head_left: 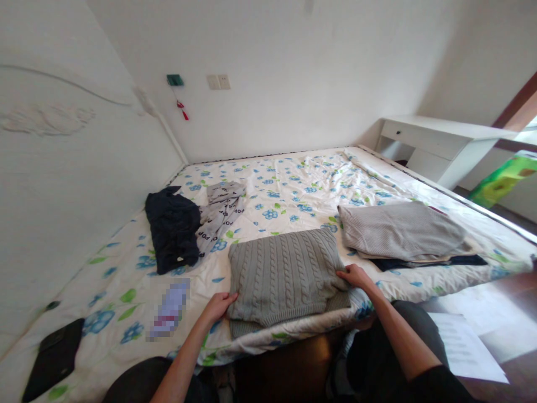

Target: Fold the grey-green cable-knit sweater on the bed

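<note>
A folded grey cable-knit sweater (283, 274) lies on the flowered bed sheet (293, 190) near the bed's front edge. My left hand (218, 306) grips its lower left corner, fingers tucked under the fabric. My right hand (354, 276) holds the right edge of the sweater, fingers curled on the knit. To the right sits a stack of folded clothes (405, 232) with a light grey knit on top and darker pieces beneath.
A dark navy garment (172, 229) and a grey printed garment (222, 215) lie crumpled at the left. A black flat object (54, 358) rests at the near left corner. A white desk (436, 143) stands beyond the bed at right. Paper (465, 347) lies on the floor.
</note>
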`<action>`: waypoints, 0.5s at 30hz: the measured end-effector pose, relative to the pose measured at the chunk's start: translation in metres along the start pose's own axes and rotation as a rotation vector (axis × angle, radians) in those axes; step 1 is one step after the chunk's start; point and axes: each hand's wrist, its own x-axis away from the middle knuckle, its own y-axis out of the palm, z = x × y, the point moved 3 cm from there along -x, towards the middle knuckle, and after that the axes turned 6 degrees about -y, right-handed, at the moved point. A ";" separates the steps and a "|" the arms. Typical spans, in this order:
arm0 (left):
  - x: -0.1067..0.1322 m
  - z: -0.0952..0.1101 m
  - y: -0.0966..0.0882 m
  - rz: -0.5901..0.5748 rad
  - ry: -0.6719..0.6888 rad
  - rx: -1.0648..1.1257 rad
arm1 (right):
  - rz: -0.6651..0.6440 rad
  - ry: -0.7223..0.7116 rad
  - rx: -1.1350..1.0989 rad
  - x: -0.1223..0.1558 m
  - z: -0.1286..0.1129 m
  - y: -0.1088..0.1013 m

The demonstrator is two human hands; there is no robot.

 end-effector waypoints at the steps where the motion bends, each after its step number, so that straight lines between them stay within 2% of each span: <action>1: 0.000 0.001 -0.002 0.024 0.010 -0.041 | 0.000 0.015 -0.007 0.002 0.000 0.000; 4: 0.006 -0.005 -0.008 0.026 -0.033 -0.094 | -0.068 0.090 -0.095 0.012 0.005 0.004; 7: 0.017 -0.020 -0.006 -0.065 -0.129 -0.087 | -0.321 0.157 -0.213 0.024 0.013 0.017; 9: 0.023 -0.026 -0.002 -0.151 -0.144 -0.089 | -0.450 0.143 -0.232 0.029 0.016 0.024; 12: 0.024 -0.028 0.004 -0.278 -0.109 -0.129 | -0.506 0.125 -0.194 0.029 0.023 0.025; 14: 0.020 -0.029 0.002 -0.316 -0.103 -0.190 | -0.529 0.138 -0.164 0.029 0.032 0.020; 15: 0.017 -0.031 -0.001 -0.316 -0.108 -0.234 | -0.495 0.135 -0.164 0.029 0.037 0.016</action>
